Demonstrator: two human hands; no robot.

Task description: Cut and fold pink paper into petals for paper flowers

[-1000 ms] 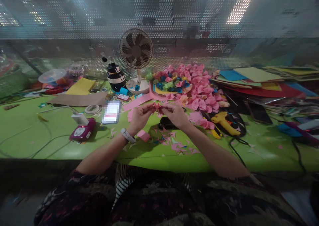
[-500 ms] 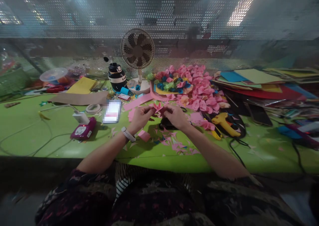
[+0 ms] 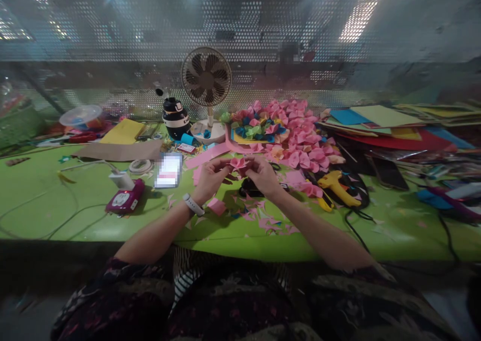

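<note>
A small pink paper flower [image 3: 238,163] is held between both hands above the green table [image 3: 221,243]. My left hand [image 3: 211,179] pinches its left side with thumb and fingertips. From the other side, my right hand [image 3: 263,175] grips it between thumb and forefinger. Below the hands lie a black object [image 3: 252,188], partly covered by my right hand, and a folded pink paper piece [image 3: 217,206]. Pink paper scraps [image 3: 265,218] are scattered nearer to me. Behind the hands runs a long pink paper strip [image 3: 208,155].
A heap of pink paper flowers [image 3: 300,130] rises at the back right. Right of my hands rests a yellow glue gun [image 3: 340,187]. On the left are a phone [image 3: 169,170] and a purple power socket [image 3: 127,197] with cables. A fan [image 3: 206,76] stands behind.
The pink flower in my fingers has changed from pointed, spread petals to a rounder, more cupped look. Both hands stay in nearly the same place. The view has shifted slightly.
</note>
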